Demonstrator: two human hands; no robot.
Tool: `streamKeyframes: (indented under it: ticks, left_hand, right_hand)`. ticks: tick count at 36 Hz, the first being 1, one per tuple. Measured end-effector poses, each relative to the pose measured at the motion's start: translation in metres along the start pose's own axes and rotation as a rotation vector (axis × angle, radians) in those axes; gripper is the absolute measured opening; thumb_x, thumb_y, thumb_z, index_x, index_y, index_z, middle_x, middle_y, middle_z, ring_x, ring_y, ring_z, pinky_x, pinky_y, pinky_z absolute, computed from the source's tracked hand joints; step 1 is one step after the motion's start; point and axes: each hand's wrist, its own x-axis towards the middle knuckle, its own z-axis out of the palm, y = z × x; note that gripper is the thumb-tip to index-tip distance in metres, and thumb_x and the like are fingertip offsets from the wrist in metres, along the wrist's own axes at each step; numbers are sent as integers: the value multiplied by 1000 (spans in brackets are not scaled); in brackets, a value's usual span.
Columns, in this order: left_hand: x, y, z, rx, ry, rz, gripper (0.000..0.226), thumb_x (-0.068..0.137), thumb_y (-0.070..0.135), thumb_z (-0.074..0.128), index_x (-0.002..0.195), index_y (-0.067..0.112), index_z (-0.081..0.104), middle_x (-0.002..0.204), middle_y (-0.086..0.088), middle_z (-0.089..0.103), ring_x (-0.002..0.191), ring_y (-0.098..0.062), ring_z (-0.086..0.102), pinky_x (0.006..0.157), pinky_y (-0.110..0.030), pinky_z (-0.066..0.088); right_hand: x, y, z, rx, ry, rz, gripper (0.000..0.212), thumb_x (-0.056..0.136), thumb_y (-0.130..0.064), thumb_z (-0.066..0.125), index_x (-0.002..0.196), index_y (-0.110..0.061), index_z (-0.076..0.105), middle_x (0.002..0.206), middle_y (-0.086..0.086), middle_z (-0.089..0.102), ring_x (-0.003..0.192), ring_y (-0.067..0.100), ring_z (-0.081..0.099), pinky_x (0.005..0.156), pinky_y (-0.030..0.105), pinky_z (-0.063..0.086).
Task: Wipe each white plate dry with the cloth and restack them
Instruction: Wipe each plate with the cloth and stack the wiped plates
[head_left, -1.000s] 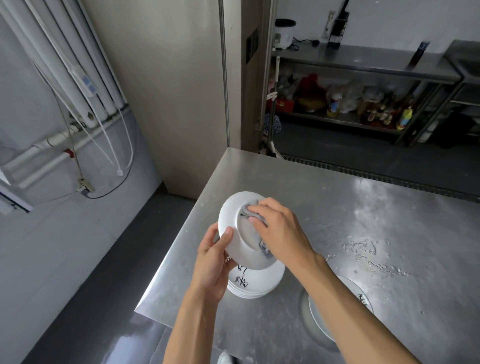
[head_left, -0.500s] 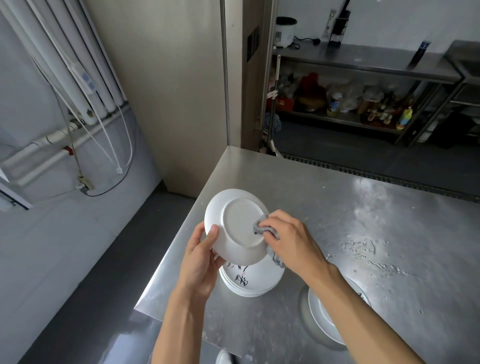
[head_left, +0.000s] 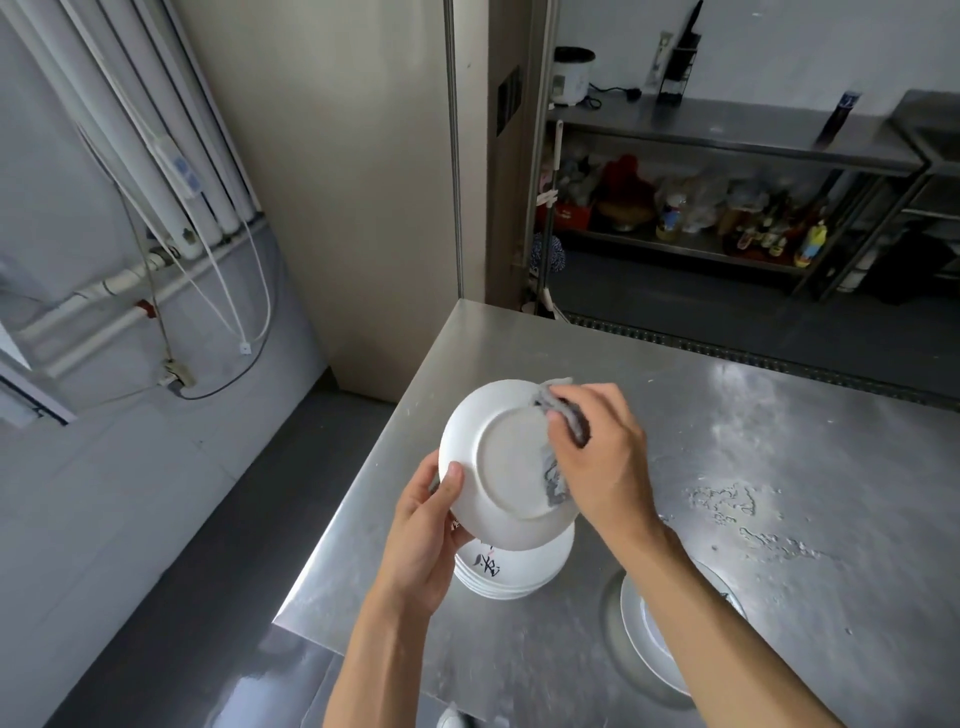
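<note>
A white plate (head_left: 501, 467) is held above the steel table (head_left: 753, 467) with its underside facing me. My left hand (head_left: 426, 535) grips its lower left rim, thumb on the back. My right hand (head_left: 597, 457) holds a grey cloth (head_left: 558, 415) bunched against the plate's upper right rim and right side. Directly below sits a stack of white plates (head_left: 514, 569) with a black mark on the top one. Another white plate (head_left: 654, 639) lies on the table at the lower right, partly hidden by my right forearm.
Water drops (head_left: 737, 509) spot the table to the right of my hands. The table's left edge and near left corner (head_left: 283, 616) drop to a dark floor. A beige wall panel (head_left: 363, 182) stands behind, and steel shelves (head_left: 727, 208) with bottles stand at the back right.
My right hand has slid the cloth from the plate's right side up to its upper right rim. The plate has tilted a little; my left hand keeps its grip.
</note>
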Motion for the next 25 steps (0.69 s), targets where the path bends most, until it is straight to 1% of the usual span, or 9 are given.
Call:
streamKeyframes:
  ticks: [3,7,9,11,13,15,16,20,25]
  left_hand:
    - [-3,-2,-6,33,-12,3,43,90,45,70,131,30,70,124,-5,73,105,-19,70,80,-34,60]
    - [-9,-4,-12,109,-67,-1,51,92,53,71,137,29,66,125,-6,71,108,-23,66,86,-40,59]
    - [-10,-3,-11,141,-78,1,49,94,52,67,138,30,66,129,-7,71,110,-23,67,88,-42,60]
    - [-11,-1,-7,170,-77,10,43,97,49,63,137,31,66,128,-7,71,112,-23,69,89,-41,61]
    - [-12,1,-2,196,-77,32,40,98,47,61,134,33,68,125,-6,73,109,-22,71,84,-36,61]
    - [-13,3,4,209,-76,60,37,98,46,60,132,33,70,121,-5,75,104,-20,73,79,-30,60]
    - [-14,3,7,213,-77,75,36,99,45,59,131,33,70,119,-5,76,103,-19,74,77,-28,59]
    - [-14,4,15,223,-74,116,33,105,42,58,133,29,69,117,-8,77,101,-20,76,75,-27,59]
    - [-11,2,17,169,-33,119,33,103,39,57,130,25,71,118,-12,77,104,-24,75,77,-30,60]
  right_hand:
    - [2,5,-9,-14,50,51,27,93,-10,67,117,-22,70,108,-2,58,95,7,62,86,22,51]
    - [6,10,-15,-81,-48,109,25,95,-15,63,118,-23,71,107,-4,58,95,11,62,87,30,52]
    - [7,11,-15,-112,-106,112,25,97,-17,61,119,-23,72,108,-6,57,97,8,60,89,24,49]
    - [7,9,-12,-135,-146,106,26,97,-17,60,120,-23,72,109,-9,55,98,4,58,88,13,43]
    - [6,5,-7,-140,-180,89,26,97,-16,60,120,-22,71,107,-10,54,93,0,54,84,5,37]
    - [5,0,-2,-136,-210,62,27,98,-13,59,121,-21,71,107,-10,52,90,-2,50,82,1,34]
    - [5,-3,0,-137,-221,45,28,98,-12,58,121,-21,70,108,-9,52,90,-2,50,83,2,35]
    - [2,-16,10,-121,-267,-22,29,98,-11,56,121,-22,70,112,-9,52,93,6,56,86,17,45]
    - [-9,-34,20,-60,-392,-123,28,98,-11,56,118,-24,70,116,-9,52,98,8,58,89,21,47]
